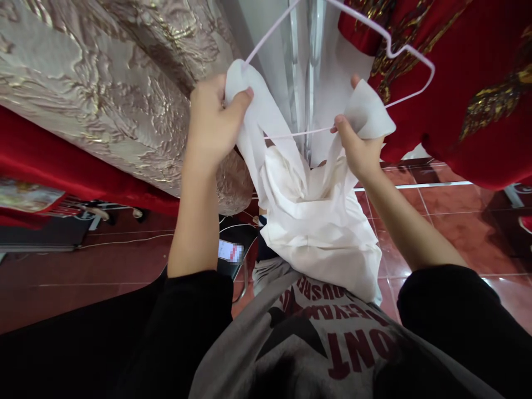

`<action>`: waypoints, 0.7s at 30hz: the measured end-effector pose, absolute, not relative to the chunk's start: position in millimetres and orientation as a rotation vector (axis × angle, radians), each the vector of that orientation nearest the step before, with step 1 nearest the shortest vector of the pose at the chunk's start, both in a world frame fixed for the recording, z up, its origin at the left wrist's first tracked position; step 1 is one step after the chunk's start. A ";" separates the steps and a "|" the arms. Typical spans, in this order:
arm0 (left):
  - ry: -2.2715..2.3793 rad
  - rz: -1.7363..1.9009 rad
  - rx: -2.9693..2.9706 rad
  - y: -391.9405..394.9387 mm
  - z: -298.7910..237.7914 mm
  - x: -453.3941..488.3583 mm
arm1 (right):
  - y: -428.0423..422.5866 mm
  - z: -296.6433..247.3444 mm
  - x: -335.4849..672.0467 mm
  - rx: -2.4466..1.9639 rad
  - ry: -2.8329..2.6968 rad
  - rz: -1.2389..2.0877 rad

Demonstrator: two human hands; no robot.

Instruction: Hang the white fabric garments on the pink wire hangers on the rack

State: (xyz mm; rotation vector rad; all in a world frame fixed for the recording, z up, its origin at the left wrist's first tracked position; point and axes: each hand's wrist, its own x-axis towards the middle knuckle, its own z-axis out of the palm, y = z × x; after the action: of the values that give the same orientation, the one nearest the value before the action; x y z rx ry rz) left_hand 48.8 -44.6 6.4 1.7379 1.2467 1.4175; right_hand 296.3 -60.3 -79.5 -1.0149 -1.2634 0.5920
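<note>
A white garment [320, 227] with wide shoulder straps hangs in front of my body. Its left strap [272, 102] loops over one end of a pale pink clothes hanger [366, 21]. My left hand [218, 113] pinches this strap near the hanger's end, thumb on top. On the other side, my right hand [361, 138] has its fingers closed round the right strap [369, 111], close to the hanger's lower bar. The hanger's right end sticks out beyond that strap. Folds hide the inside of the garment.
Textured beige fabric [120, 88] hangs on the left, above red cloth [83, 160]. Red fabric with gold decoration [449, 83] hangs on the right. A phone [230, 251] lies on a black seat [233, 270] low at left. Red tiles [453, 210] cover the floor.
</note>
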 end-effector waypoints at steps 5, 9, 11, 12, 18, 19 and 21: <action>1.403 1.497 2.048 -36.9 -5.3 40.4 | -84.6 -58.3 313.3 -0.974 -1.136 0.772; 1.337 1.537 2.109 -32.9 -8.4 35.4 | -94.1 -29.2 361.9 -1.153 -1.155 1.119; 1.311 1.531 2.131 -33.0 -7.5 33.4 | -93.3 -14.5 389.9 -1.272 -1.175 1.307; 1.304 1.516 2.125 -33.6 -6.7 32.6 | -91.5 -7.8 402.3 -1.336 -1.165 1.351; 1.310 1.482 2.004 -32.7 -6.1 33.0 | -71.1 28.5 432.6 -1.471 -1.091 1.187; 1.296 1.499 2.024 -31.5 -7.0 33.3 | -67.1 34.7 431.0 -1.450 -1.107 1.181; 1.273 1.518 2.058 -29.3 -8.8 33.0 | -59.2 45.9 424.2 -1.414 -1.143 1.169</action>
State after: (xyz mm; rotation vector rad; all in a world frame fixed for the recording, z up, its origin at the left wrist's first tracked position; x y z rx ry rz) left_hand 33.0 -29.3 -8.8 2.0577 1.2727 1.5183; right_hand 424.2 -59.2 45.9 -1.4141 -1.1431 1.1691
